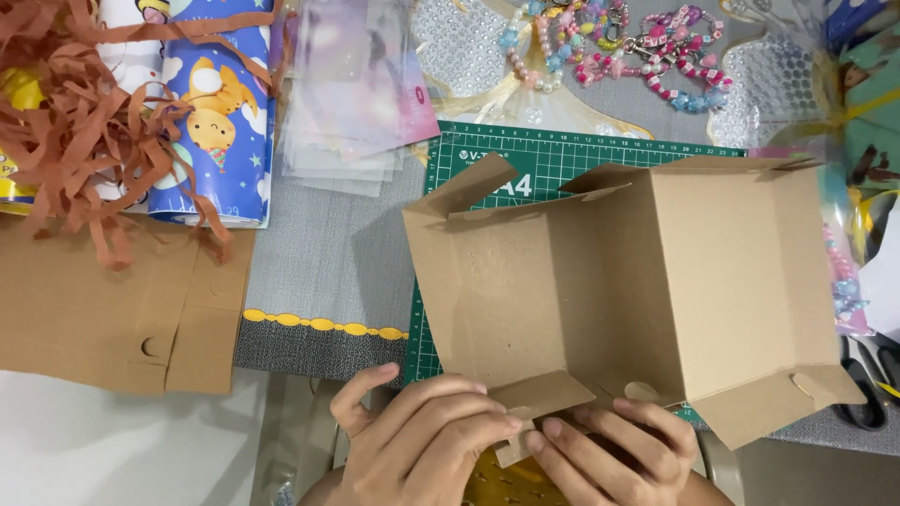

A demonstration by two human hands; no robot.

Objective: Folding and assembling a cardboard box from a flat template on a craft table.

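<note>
At the near edge of the worktop (319,272), your left hand (422,440) and right hand (614,445) meet on one small tab of a brown cardboard box (656,281); your grip is narrow on both sides, fingertips pinching the flap (548,394) between them, seemingly so the tab stays bent while the panels hold their shape. That box is half folded and lies open toward you on a green cutting mat (525,155), whose flat face gives the creases firm backing. Its side walls stand up, and loose flaps jut out at the upper left and lower right corners. Left of the mat lies a flat, unfolded cardboard blank (112,309), with a heap of brown shredded paper (84,122) above it, spilling over blue cartoon-printed wrapping paper (220,112). A stack of clear sleeves (352,94) sits beside that, and beaded bracelets (609,42) lie along the far edge, all within reach. Scissors (867,379) show at the right edge, cut off by the frame. Something yellow under your hands is mostly hidden, and you cannot tell what it is. Your thumbs are largely covered by the flap.
</note>
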